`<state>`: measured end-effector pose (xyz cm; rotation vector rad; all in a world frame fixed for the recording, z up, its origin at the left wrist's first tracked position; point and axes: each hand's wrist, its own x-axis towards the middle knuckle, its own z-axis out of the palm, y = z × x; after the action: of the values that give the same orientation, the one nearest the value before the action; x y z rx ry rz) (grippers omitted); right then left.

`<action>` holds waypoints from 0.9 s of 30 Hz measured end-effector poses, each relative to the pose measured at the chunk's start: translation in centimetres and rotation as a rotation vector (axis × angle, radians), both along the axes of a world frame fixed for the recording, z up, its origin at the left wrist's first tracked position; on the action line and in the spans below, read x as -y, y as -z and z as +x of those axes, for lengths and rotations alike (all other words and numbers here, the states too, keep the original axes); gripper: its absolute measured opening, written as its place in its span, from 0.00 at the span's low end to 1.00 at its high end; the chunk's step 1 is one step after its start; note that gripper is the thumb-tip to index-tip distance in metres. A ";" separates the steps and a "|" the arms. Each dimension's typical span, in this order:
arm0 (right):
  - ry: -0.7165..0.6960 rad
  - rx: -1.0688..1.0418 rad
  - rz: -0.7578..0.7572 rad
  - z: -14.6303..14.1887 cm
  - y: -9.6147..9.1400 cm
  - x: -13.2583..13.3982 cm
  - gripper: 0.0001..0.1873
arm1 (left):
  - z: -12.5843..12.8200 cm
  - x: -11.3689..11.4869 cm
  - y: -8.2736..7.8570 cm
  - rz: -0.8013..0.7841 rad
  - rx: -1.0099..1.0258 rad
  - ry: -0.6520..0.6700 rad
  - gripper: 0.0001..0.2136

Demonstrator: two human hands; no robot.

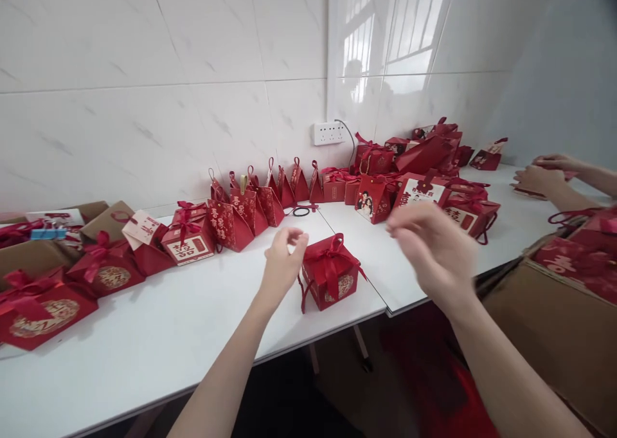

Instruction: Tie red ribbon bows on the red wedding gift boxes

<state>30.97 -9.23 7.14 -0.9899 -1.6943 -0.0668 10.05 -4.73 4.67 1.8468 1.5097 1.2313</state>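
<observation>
The white table (144, 341) runs across the frame, its surface spreading at lower left between the slanting front edge and the boxes. At lower right, a cardboard carton (544, 335) is cut off by the frame. The right hand (436, 251), right of centre, is blurred; whether its fingertips meet cannot be told. The ribbon-tied red gift box (331, 274) sits near the table's edge, just below centre. Beside its upper-left corner, the left hand (283, 258) has curled fingers; pinch and contact are unclear.

Tiled wall (130, 33) before you
Socket strip (330, 133) at your twelve o'clock, cardboard box (36, 261) at nine, brown carton (549, 341) at four.
</observation>
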 end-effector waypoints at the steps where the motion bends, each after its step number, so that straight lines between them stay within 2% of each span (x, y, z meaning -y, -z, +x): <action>1: -0.033 -0.021 -0.056 0.2 0.4 -1.1 0.08 | -0.5 0.2 0.2 -0.046 -0.019 -0.013 0.11; 3: -0.137 -0.049 -0.215 0.7 1.6 -3.5 0.08 | -1.2 0.7 0.8 -0.146 -0.087 -0.014 0.15; 6: -0.322 -0.075 -0.480 1.0 3.7 -6.3 0.17 | -1.4 1.3 1.6 -0.257 -0.115 0.016 0.21; 8: -0.444 -0.110 -0.593 0.8 4.6 -7.2 0.20 | -1.1 1.3 2.0 -0.271 -0.062 0.040 0.22; 10: -0.500 -0.148 -0.649 0.5 5.1 -7.4 0.20 | -0.8 1.0 2.2 -0.254 0.021 0.059 0.21; 17: -0.434 -0.222 -0.670 -0.2 5.2 -7.5 0.10 | -0.8 0.5 1.9 -0.215 0.168 0.135 0.11; 21: -0.384 -0.254 -0.727 -0.3 4.6 -6.0 0.12 | -1.0 0.8 1.6 -0.233 0.237 0.160 0.12; 27: -0.385 -0.371 -0.835 -1.2 4.1 -3.5 0.15 | -1.3 1.2 1.8 -0.271 0.396 0.197 0.12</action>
<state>29.78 -5.76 2.99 -1.1447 -1.5333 1.0852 8.78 -5.96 2.82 1.4359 1.1813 1.1516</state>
